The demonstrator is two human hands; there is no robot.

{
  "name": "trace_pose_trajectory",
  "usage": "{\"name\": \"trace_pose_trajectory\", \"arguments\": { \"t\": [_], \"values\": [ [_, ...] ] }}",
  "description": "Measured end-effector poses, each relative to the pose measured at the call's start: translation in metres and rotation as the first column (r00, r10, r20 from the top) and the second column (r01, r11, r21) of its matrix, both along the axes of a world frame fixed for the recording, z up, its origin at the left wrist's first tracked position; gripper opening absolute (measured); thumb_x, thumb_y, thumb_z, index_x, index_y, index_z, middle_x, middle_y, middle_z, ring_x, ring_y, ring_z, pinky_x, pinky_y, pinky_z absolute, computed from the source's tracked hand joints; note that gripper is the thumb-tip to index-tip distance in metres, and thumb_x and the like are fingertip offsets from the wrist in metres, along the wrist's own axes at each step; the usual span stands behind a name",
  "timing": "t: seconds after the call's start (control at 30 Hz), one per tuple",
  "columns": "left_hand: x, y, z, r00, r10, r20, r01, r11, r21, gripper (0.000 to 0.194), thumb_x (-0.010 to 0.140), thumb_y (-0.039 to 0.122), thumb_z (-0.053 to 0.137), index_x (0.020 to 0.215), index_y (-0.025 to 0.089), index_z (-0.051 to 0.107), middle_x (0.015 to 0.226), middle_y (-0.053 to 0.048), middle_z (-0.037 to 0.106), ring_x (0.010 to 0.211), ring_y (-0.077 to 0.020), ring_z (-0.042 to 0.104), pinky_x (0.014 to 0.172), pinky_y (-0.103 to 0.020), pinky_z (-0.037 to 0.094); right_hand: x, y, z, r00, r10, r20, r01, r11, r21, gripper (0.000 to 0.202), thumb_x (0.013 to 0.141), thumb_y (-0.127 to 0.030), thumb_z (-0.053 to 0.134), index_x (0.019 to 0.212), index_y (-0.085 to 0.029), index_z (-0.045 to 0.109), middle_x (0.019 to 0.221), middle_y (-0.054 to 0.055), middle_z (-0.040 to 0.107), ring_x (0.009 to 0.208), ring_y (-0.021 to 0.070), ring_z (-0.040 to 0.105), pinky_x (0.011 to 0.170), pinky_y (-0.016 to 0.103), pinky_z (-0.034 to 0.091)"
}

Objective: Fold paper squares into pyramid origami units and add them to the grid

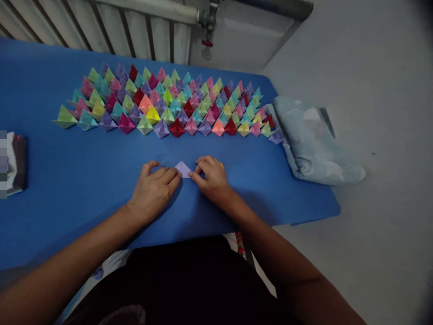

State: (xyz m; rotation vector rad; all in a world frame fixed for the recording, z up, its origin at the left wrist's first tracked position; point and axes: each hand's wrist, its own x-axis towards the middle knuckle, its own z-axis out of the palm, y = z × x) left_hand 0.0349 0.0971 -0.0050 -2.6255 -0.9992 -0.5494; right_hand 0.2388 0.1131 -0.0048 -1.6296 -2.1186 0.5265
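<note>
A small lilac piece of folded paper (183, 170), triangular with a crease down its middle, lies on the blue table between my hands. My left hand (153, 188) holds its left corner under the fingertips, with one finger lifted apart. At the right corner, the thumb and bent fingers of my right hand (214, 179) pinch the paper. Beyond my hands stand several rows of folded paper boats (168, 116) in many colours, packed close together with their points up.
The blue table (84, 180) has a folded light-blue cloth (311, 144) at its right end. A partly blurred packet (18, 162) lies at the left edge. Behind the table are a white radiator (135, 34) and a pipe valve with a red handle (207, 44).
</note>
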Motion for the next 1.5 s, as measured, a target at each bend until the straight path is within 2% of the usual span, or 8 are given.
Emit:
{"name": "trace_pose_trajectory", "arguments": {
  "t": [0.1, 0.2, 0.4, 0.6, 0.87, 1.13, 1.33, 1.5],
  "values": [
    [-0.001, -0.004, 0.001, 1.0, -0.004, -0.01, 0.004, 0.999, -0.042, 0.037, 0.1, 0.009, 0.036, 0.114, 0.013, 0.07, 0.11, -0.013, 0.075, 0.093, -0.0252, 0.068, 0.099, -0.052, 0.041, -0.003, -0.003, 0.006, 0.997, 0.035, 0.072, -0.039, 0.997, 0.06, 0.012, 0.095, -0.025, 0.059, 0.09, -0.018, 0.069, 0.111, 0.008, 0.07, 0.101, 0.0226, 0.058, 0.088, 0.037, 0.036],
    [-0.002, -0.004, 0.0, 1.0, -0.002, -0.005, 0.001, 0.998, -0.056, 0.037, 0.1, 0.009, 0.036, 0.115, 0.014, 0.069, 0.11, -0.012, 0.075, 0.094, -0.025, 0.068, 0.1, -0.052, 0.04, -0.006, -0.004, 0.012, 0.964, 0.188, 0.188, -0.215, 0.967, 0.135, 0.026, 0.099, -0.018, 0.049, 0.113, -0.022, 0.071, 0.122, 0.006, 0.07, 0.107, 0.0235, 0.055, 0.09, 0.039, 0.033],
    [0.0, -0.005, -0.003, 0.999, 0.025, 0.03, -0.024, 0.998, -0.05, 0.037, 0.1, 0.008, 0.036, 0.116, 0.016, 0.069, 0.11, -0.01, 0.075, 0.095, -0.0231, 0.067, 0.102, -0.05, 0.04, -0.004, -0.002, 0.01, 0.866, 0.335, 0.372, -0.396, 0.913, 0.099, 0.04, 0.101, -0.014, 0.042, 0.134, -0.02, 0.063, 0.138, 0.004, 0.065, 0.117, 0.0265, 0.048, 0.091, 0.042, 0.032],
    [0.005, -0.011, -0.003, 0.999, 0.038, -0.006, -0.038, 0.998, 0.042, 0.034, 0.101, 0.008, 0.037, 0.112, 0.01, 0.069, 0.107, -0.01, 0.076, 0.098, -0.0241, 0.068, 0.1, -0.049, 0.043, -0.002, -0.008, 0.01, 0.845, 0.321, 0.427, -0.387, 0.919, 0.073, 0.044, 0.1, -0.013, 0.04, 0.139, -0.02, 0.059, 0.144, 0.004, 0.061, 0.119, 0.0283, 0.047, 0.09, 0.045, 0.032],
    [0.004, -0.027, -0.003, 0.993, 0.114, -0.034, -0.116, 0.992, -0.053, 0.041, 0.101, 0.008, 0.031, 0.125, 0.006, 0.065, 0.124, -0.016, 0.072, 0.111, -0.0291, 0.067, 0.102, -0.054, 0.04, -0.004, -0.009, 0.01, 0.845, 0.325, 0.424, -0.372, 0.928, 0.03, 0.046, 0.102, -0.013, 0.035, 0.143, -0.02, 0.055, 0.148, 0.006, 0.057, 0.116, 0.0282, 0.048, 0.088, 0.045, 0.03],
    [-0.009, -0.04, -0.009, 0.975, 0.218, 0.046, -0.203, 0.953, -0.226, 0.044, 0.097, 0.009, 0.034, 0.131, 0.013, 0.063, 0.132, -0.017, 0.068, 0.118, -0.031, 0.065, 0.107, -0.056, 0.036, -0.003, -0.004, 0.011, 0.833, 0.359, 0.422, -0.388, 0.921, -0.016, 0.051, 0.1, -0.012, 0.032, 0.143, -0.023, 0.055, 0.151, 0.004, 0.054, 0.116, 0.0302, 0.048, 0.088, 0.046, 0.03],
    [-0.017, -0.046, -0.001, 0.949, 0.311, 0.06, -0.297, 0.939, -0.172, 0.039, 0.097, 0.009, 0.036, 0.125, 0.01, 0.064, 0.125, -0.018, 0.071, 0.113, -0.0322, 0.066, 0.1, -0.054, 0.041, -0.004, 0.0, 0.017, 0.824, 0.395, 0.406, -0.406, 0.912, -0.062, 0.052, 0.097, -0.009, 0.035, 0.143, -0.021, 0.055, 0.151, 0.006, 0.054, 0.117, 0.0305, 0.047, 0.09, 0.047, 0.031],
    [-0.002, -0.038, 0.0, 0.975, 0.21, 0.071, -0.197, 0.969, -0.151, 0.041, 0.096, 0.01, 0.038, 0.13, 0.013, 0.061, 0.13, -0.015, 0.068, 0.118, -0.0307, 0.061, 0.097, -0.047, 0.045, -0.005, -0.001, 0.015, 0.828, 0.383, 0.411, -0.404, 0.914, -0.038, 0.049, 0.101, -0.013, 0.033, 0.144, -0.022, 0.055, 0.15, 0.006, 0.055, 0.117, 0.0291, 0.047, 0.089, 0.046, 0.03]
  ]
}}
